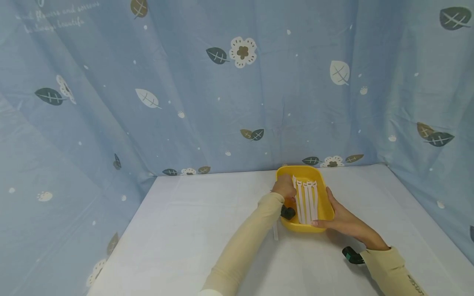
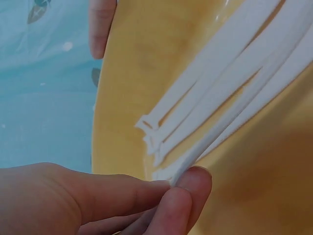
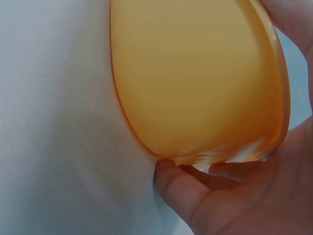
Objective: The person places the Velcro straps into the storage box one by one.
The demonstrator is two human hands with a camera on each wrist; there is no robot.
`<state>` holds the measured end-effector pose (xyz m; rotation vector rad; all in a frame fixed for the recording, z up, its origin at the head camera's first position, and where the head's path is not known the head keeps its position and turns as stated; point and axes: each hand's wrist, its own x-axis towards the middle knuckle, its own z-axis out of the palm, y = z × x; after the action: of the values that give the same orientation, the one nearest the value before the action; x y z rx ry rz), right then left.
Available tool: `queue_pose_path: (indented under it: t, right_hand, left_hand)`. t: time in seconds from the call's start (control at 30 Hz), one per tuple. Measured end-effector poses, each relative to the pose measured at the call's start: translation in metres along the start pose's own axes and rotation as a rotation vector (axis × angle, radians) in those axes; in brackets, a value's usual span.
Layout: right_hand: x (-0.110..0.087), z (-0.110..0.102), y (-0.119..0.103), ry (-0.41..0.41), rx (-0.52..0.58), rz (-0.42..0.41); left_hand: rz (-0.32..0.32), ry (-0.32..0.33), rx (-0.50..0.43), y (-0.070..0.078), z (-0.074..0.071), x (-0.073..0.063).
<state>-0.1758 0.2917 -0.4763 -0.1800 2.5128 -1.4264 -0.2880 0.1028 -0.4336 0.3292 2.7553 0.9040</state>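
A yellow tray (image 1: 326, 207) stands near the back right of the white table. Several white strips (image 1: 307, 201) with slotted ends lie side by side in it, lengthwise. My left hand (image 1: 284, 187) reaches in at the tray's left side; in the left wrist view its thumb and fingers pinch the end of one white strip (image 2: 215, 132). At the tray's near right corner my right hand (image 1: 344, 220) grips the wall, thumb at the front rim and fingers along the right side. The right wrist view shows its fingers against the tray's outer wall (image 3: 195, 83).
Another white strip (image 1: 275, 232) lies on the white table (image 1: 192, 230) left of the tray, partly hidden by my left forearm. A blue curtain (image 1: 237, 94) with leaf and flower prints hangs behind the table and at both sides. Black wrist cameras (image 1: 352, 255) sit at both wrists.
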Motion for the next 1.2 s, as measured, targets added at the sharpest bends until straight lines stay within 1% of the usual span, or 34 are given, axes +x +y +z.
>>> queue_pose_path:
  t: [0.13,0.23,0.33,0.43,0.63,0.8,0.97,1.03,1.2]
  right_hand:
    - [0.000,0.000,-0.001,-0.002,0.008,0.001]
    - [0.000,0.001,-0.002,-0.003,0.010,0.003]
    - [-0.001,0.001,-0.002,-0.001,0.005,0.003]
    - [-0.001,0.000,-0.003,0.002,0.001,0.004]
    - [-0.001,0.001,-0.004,0.000,0.000,0.012]
    - [-0.001,0.001,-0.004,0.005,-0.009,0.019]
    - [-0.001,0.001,-0.003,0.004,0.001,0.010]
    - [-0.002,0.001,-0.003,0.001,0.011,0.004]
    - [-0.002,0.000,-0.002,-0.003,0.023,-0.009]
  left_hand:
    - [-0.009,-0.004,0.017,0.001,0.003,0.003]
    - [-0.016,-0.020,0.032,0.001,0.004,0.005]
    - [-0.021,-0.030,0.043,0.002,0.005,0.005]
    - [-0.019,-0.034,0.032,0.003,0.004,0.002]
    - [0.000,-0.033,0.046,0.003,0.001,-0.001]
    - [0.000,-0.030,0.068,0.003,0.000,-0.002]
    - [0.003,-0.006,0.115,0.005,0.000,-0.005]
    - [0.009,0.000,0.118,0.005,-0.001,-0.006]
    - [0.014,-0.015,0.099,0.004,0.000,-0.003]
